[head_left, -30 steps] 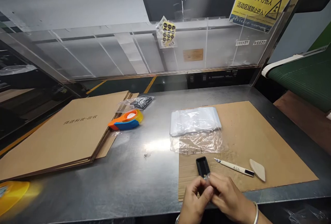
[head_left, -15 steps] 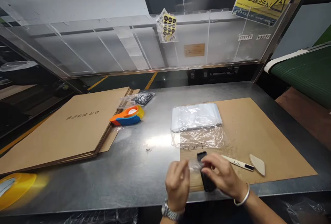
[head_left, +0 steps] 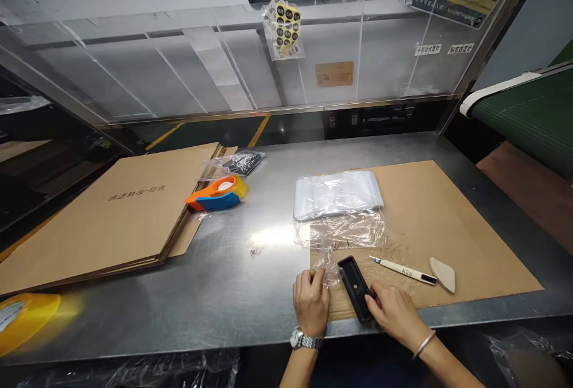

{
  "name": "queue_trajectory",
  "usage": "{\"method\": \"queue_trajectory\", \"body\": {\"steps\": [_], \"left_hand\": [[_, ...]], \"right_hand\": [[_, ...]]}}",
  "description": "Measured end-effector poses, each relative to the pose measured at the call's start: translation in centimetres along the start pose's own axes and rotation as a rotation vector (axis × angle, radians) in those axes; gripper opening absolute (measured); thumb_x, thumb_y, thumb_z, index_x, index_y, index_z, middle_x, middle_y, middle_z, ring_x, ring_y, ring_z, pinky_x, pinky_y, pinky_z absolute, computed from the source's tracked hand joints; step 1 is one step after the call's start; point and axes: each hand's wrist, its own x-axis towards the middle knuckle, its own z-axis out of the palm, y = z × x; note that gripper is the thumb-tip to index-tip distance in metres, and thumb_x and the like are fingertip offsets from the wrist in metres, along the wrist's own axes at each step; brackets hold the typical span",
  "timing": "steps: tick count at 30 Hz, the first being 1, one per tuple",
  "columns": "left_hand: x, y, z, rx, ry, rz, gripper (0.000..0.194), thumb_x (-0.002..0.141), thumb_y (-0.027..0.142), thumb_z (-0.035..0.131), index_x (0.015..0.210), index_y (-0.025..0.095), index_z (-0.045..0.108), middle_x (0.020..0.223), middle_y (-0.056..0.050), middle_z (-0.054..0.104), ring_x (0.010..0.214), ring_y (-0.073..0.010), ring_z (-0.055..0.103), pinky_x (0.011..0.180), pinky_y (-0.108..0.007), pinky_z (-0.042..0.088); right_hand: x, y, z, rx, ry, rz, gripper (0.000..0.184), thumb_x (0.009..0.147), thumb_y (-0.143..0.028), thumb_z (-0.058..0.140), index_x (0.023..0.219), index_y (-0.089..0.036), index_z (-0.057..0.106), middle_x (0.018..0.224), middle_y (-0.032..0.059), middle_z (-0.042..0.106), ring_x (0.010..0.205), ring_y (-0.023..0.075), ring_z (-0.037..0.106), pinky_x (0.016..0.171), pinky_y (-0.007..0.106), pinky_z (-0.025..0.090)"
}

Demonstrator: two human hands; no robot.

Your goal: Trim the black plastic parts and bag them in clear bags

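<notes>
My left hand [head_left: 311,299], with a metal watch at its wrist, is closed at the edge of a small clear plastic bag [head_left: 328,262], its curled fingers pressed on it. A long black plastic case [head_left: 353,283] with a hollow inside and a small light spot lies slanted on the cardboard sheet [head_left: 474,233]. Its lower right edge is between the thumb and fingers of my right hand [head_left: 394,311], which has a bangle at the wrist. To the right of the case lie a craft knife [head_left: 403,270] marked A26, blade showing, and a beige wedge-shaped piece [head_left: 442,274].
Plastic-wrapped pale flat items [head_left: 338,194] lie behind my hands. An orange and blue tape dispenser [head_left: 217,194] rests beside stacked cardboard [head_left: 125,215]. A bagged black item [head_left: 244,162] is behind it. Yellow tape [head_left: 40,316] sits front left; a green conveyor [head_left: 528,107] stands right.
My hands have come down and apart. The clear plastic, held up between them before, now lies by my left hand. My right hand has moved onto the black case's edge, and the knife's blade shows.
</notes>
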Motion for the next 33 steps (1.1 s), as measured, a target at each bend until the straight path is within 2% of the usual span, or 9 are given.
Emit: {"method": "queue_trajectory", "body": {"steps": [5,12,15,17,21,23,25,31,33], "left_hand": [[0.1,0.2,-1.0,-0.021,-0.092,-0.080,0.018,0.081,0.020,0.050,0.092,0.020,0.064,0.073,-0.004,0.053,0.072,-0.0194,0.048,0.067,-0.033,0.040],[0.4,0.4,-1.4,-0.141,-0.043,-0.215,0.021,0.083,0.026,0.048,0.092,0.020,0.066,0.066,-0.003,0.051,0.068,-0.0199,0.047,0.067,-0.034,0.038],[0.6,0.5,-1.6,-0.276,-0.084,-0.244,0.022,0.083,0.025,0.048,0.096,0.021,0.065,0.077,-0.005,0.060,0.075,-0.0201,0.054,0.070,-0.033,0.042],[0.9,0.7,-2.1,-0.371,-0.142,-0.252,0.022,0.083,0.025,0.049,0.097,0.022,0.065,0.083,-0.006,0.064,0.077,-0.0192,0.057,0.069,-0.031,0.045],[1.1,1.3,-3.4,-0.511,-0.277,-0.247,0.021,0.082,0.028,0.051,0.094,0.023,0.068,0.073,-0.004,0.064,0.063,-0.0166,0.057,0.058,-0.027,0.046],[0.8,1.5,-3.7,-0.532,-0.307,-0.241,0.022,0.082,0.028,0.050,0.096,0.023,0.067,0.071,-0.004,0.063,0.062,-0.0165,0.056,0.056,-0.026,0.045],[0.3,1.5,-3.7,-0.508,-0.302,-0.235,0.022,0.082,0.027,0.052,0.098,0.025,0.067,0.074,-0.004,0.063,0.065,-0.0177,0.057,0.060,-0.028,0.046],[-1.5,1.6,-2.1,-0.234,-0.114,-0.206,0.022,0.080,0.023,0.053,0.096,0.028,0.067,0.081,-0.008,0.057,0.078,-0.0234,0.051,0.071,-0.037,0.041],[-1.9,1.9,-1.9,-0.199,-0.120,-0.132,0.022,0.080,0.021,0.053,0.095,0.028,0.067,0.078,-0.007,0.058,0.074,-0.0221,0.051,0.069,-0.035,0.040]], "right_hand": [[-0.3,0.3,-0.3,0.042,0.000,-0.010,0.023,0.086,-0.026,0.039,0.068,-0.021,0.052,0.062,0.0026,0.062,0.059,0.0188,0.058,0.052,0.026,0.025],[-1.6,0.6,-1.4,0.174,0.003,-0.041,0.029,0.087,-0.028,0.035,0.064,-0.020,0.051,0.055,0.0009,0.054,0.051,0.0161,0.050,0.052,0.027,0.026],[-2.0,0.3,-2.4,0.275,-0.050,-0.130,0.031,0.089,-0.031,0.037,0.066,-0.020,0.054,0.054,-0.0024,0.051,0.051,0.0129,0.047,0.050,0.024,0.030],[-2.0,0.1,-2.7,0.423,-0.127,-0.172,0.029,0.089,-0.034,0.040,0.068,-0.020,0.056,0.058,-0.0032,0.053,0.054,0.0120,0.049,0.051,0.022,0.034],[-1.3,0.3,-2.0,0.666,-0.270,-0.110,0.033,0.089,-0.038,0.038,0.066,-0.019,0.054,0.055,-0.0041,0.052,0.044,0.0106,0.052,0.039,0.018,0.034],[-0.8,0.6,-1.4,0.630,-0.260,-0.077,0.036,0.089,-0.039,0.034,0.064,-0.019,0.050,0.051,-0.0047,0.049,0.037,0.0102,0.049,0.033,0.018,0.030],[-0.6,0.9,-0.8,0.566,-0.210,-0.060,0.036,0.089,-0.037,0.035,0.060,-0.019,0.049,0.050,-0.0039,0.049,0.038,0.0115,0.050,0.036,0.019,0.030],[-1.0,-0.3,0.2,0.313,-0.043,-0.059,0.028,0.086,-0.031,0.038,0.067,-0.020,0.055,0.057,0.0047,0.060,0.057,0.0220,0.058,0.053,0.027,0.032],[-1.1,-0.9,0.4,0.275,-0.033,-0.083,0.028,0.086,-0.031,0.037,0.071,-0.020,0.057,0.061,0.0066,0.062,0.059,0.0233,0.060,0.054,0.028,0.032]]}}
